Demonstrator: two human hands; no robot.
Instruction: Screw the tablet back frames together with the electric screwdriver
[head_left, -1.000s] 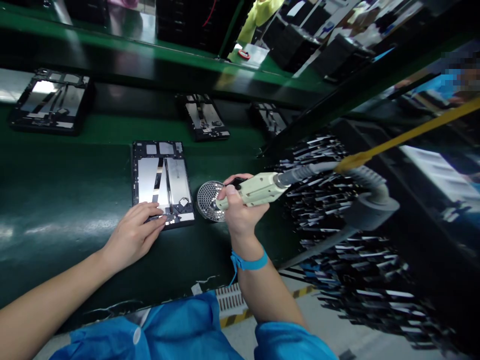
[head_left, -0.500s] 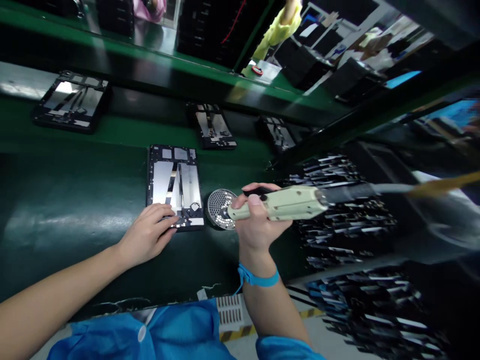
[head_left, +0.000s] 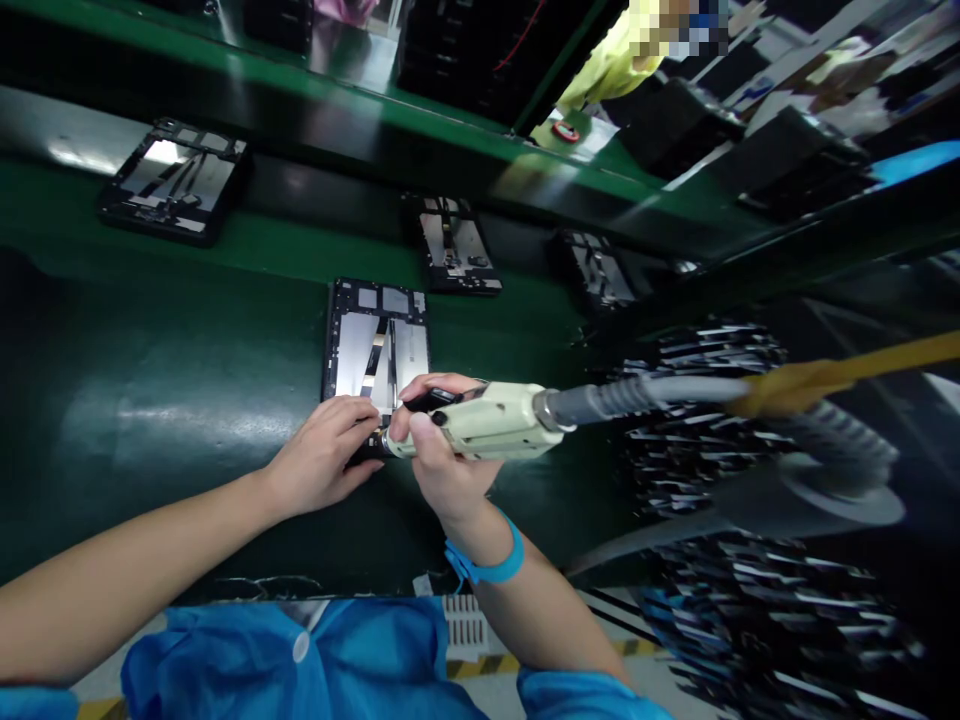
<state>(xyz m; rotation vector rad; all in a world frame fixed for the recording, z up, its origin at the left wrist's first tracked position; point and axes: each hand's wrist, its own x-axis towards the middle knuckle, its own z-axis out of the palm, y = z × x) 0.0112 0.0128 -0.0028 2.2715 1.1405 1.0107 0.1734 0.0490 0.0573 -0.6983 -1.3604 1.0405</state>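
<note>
Here the left hand (head_left: 324, 458) is pressing flat on the tablet frame (head_left: 375, 345) while the right hand (head_left: 442, 455), clenching the electric screwdriver (head_left: 487, 422), is bringing its tip onto the near edge, which likely calls for steady vertical alignment.

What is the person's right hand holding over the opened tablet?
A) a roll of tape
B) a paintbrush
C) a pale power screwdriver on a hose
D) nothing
C: the right hand grips a pale power screwdriver, its grey hose trailing right, tip over the near edge of the tablet.
</note>
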